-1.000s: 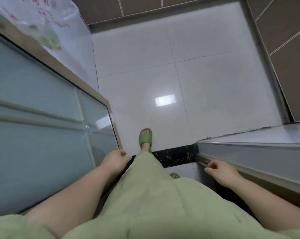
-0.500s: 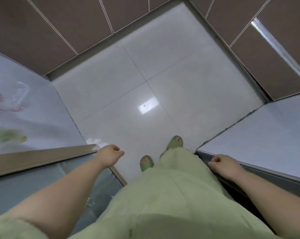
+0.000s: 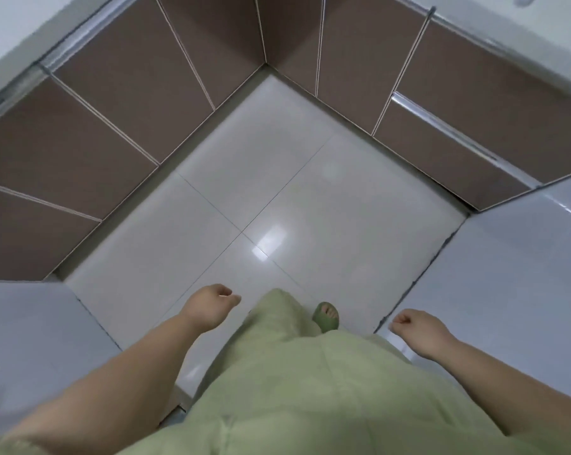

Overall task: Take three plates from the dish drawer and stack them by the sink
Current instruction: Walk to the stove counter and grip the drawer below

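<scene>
No plates, dish drawer interior or sink show in this view. My left hand (image 3: 210, 305) hangs over the white floor with its fingers curled in and nothing in it. My right hand (image 3: 415, 326) is loosely curled too, empty, near the edge of a pale grey surface (image 3: 507, 274) on the right. Brown cabinet fronts (image 3: 120, 93) line the far side and meet in a corner; a drawer front with a metal strip handle (image 3: 442, 133) sits at the right.
White tiled floor (image 3: 261, 198) fills the middle, with a light reflection on it. A pale surface (image 3: 24, 323) lies at the left. My green-clad legs and one green slipper (image 3: 325, 316) are below me.
The view has swung right and forward: the glass-fronted cabinet on the left has left the frame and the brown cabinet corner has come into view. Both hands stay curled and empty.
</scene>
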